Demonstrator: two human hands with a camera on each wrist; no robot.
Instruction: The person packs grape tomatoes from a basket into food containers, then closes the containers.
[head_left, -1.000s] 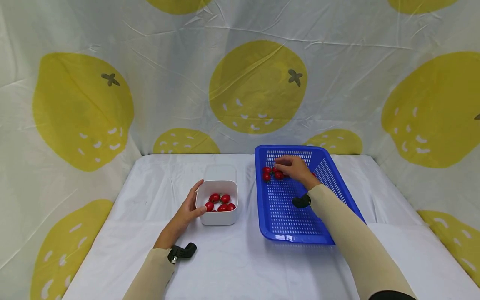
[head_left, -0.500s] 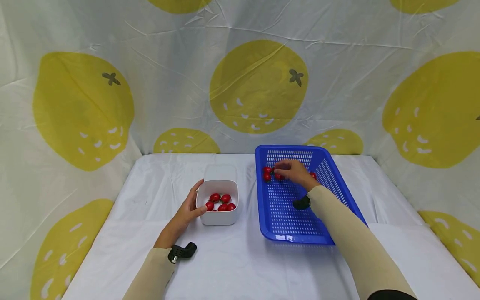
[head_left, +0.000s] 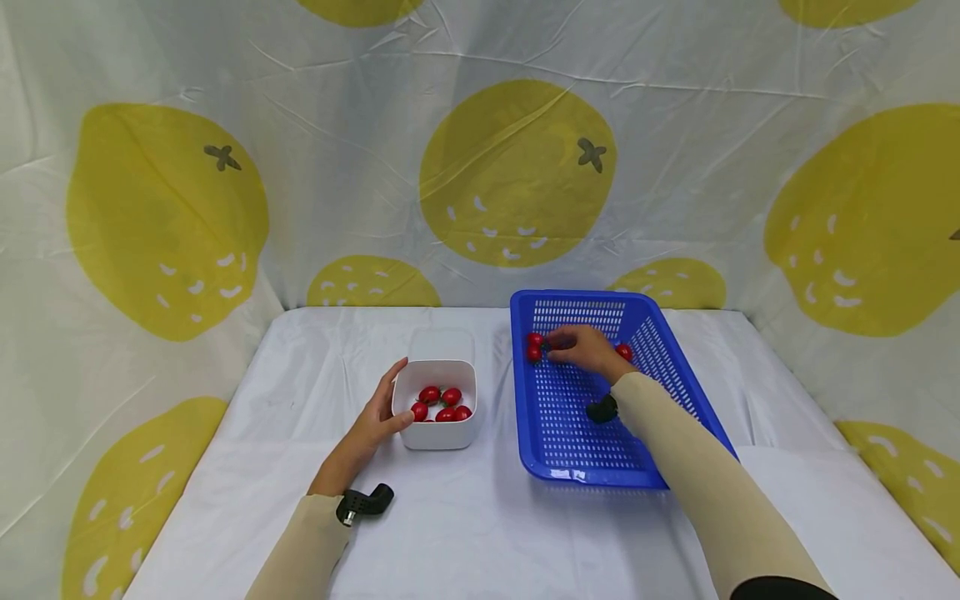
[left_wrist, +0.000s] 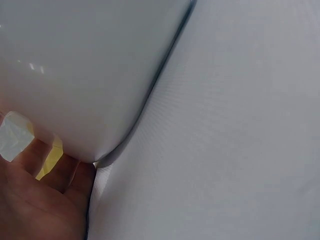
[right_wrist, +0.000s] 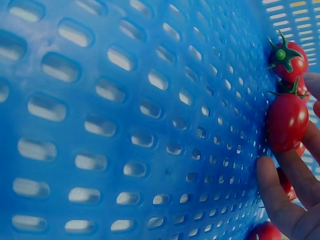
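A white container (head_left: pixel 436 431) holding several cherry tomatoes (head_left: pixel 441 403) stands left of centre on the table. My left hand (head_left: pixel 369 429) cups its left side, thumb up along the wall and fingers curled at the front corner; the left wrist view shows my palm (left_wrist: pixel 35 200) against the container's wall (left_wrist: pixel 90 65). A blue perforated basket (head_left: pixel 592 433) lies to the right. My right hand (head_left: pixel 587 347) reaches into its far end, fingers (right_wrist: pixel 280 200) curled round cherry tomatoes (right_wrist: pixel 286 120). Two more tomatoes (head_left: pixel 534 347) lie just left of the hand, and another tomato (head_left: pixel 624 352) lies to its right.
A white cloth (head_left: pixel 480 517) covers the table; lemon-print fabric (head_left: pixel 517 167) hangs behind and at both sides. A white lid (head_left: pixel 441 343) lies behind the container. A black wrist camera mount (head_left: pixel 364 503) sits at my left wrist.
My right hand has shifted slightly nearer and lower over the tomatoes, and the tomato to its right now shows fully. The left hand and container have not moved.
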